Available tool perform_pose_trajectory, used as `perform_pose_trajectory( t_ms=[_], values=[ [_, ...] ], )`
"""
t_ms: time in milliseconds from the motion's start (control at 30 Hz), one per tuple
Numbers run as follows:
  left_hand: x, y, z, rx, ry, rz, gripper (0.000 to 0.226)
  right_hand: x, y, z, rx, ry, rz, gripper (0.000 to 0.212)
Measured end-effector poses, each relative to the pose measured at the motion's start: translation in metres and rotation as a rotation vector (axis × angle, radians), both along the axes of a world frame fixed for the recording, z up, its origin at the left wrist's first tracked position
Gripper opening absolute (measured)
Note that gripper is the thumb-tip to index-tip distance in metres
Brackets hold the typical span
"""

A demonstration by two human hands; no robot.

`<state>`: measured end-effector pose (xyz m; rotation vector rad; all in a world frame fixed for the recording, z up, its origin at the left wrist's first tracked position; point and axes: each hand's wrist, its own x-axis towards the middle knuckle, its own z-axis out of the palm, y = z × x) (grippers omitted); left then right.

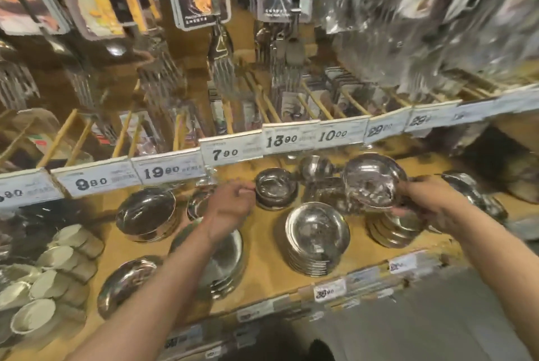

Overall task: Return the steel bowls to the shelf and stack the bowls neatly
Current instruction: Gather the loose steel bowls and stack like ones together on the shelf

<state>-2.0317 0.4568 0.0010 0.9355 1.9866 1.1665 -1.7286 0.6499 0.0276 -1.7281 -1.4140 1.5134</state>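
Steel bowls stand in stacks on a wooden shelf. My right hand grips the rim of a tilted steel bowl held above a low stack at the right. My left hand reaches in with curled fingers that touch the rim of a small bowl stack; whether it grips the rim is unclear. In front stand a taller stack, a wide bowl stack under my left forearm, a deep bowl stack and a bowl at the front left.
Price tags line the upper shelf edge just above my hands. Packaged forks and utensils hang overhead. White ceramic cups lie stacked on their sides at the left. More steel pieces lie at the far right.
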Motion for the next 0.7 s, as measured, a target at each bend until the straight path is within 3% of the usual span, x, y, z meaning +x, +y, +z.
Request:
perform_pose_trajectory(
  t_ms=[100, 267, 400, 533, 700],
  values=[
    [0.026, 0.04, 0.002, -0.048, 0.09, -0.048, 0.017, 0.039, 0.0, -0.003, -0.013, 0.092, -0.074, 0.022],
    [0.056, 0.115, -0.01, -0.224, 0.045, -0.233, 0.018, 0.08, -0.001, -0.016, -0.028, 0.193, -0.183, 0.013],
    [0.069, 0.166, -0.033, -0.49, 0.282, -0.341, 0.004, 0.099, 0.002, -0.033, -0.067, 0.214, -0.215, 0.016],
    [0.08, 0.19, -0.058, -0.603, 0.26, -0.336, 0.036, 0.101, 0.01, -0.041, -0.11, 0.231, -0.186, 0.017],
    [0.091, 0.203, -0.079, -0.707, 0.239, -0.275, 0.053, 0.097, 0.025, -0.049, -0.21, 0.277, -0.126, 0.023]
  ],
)
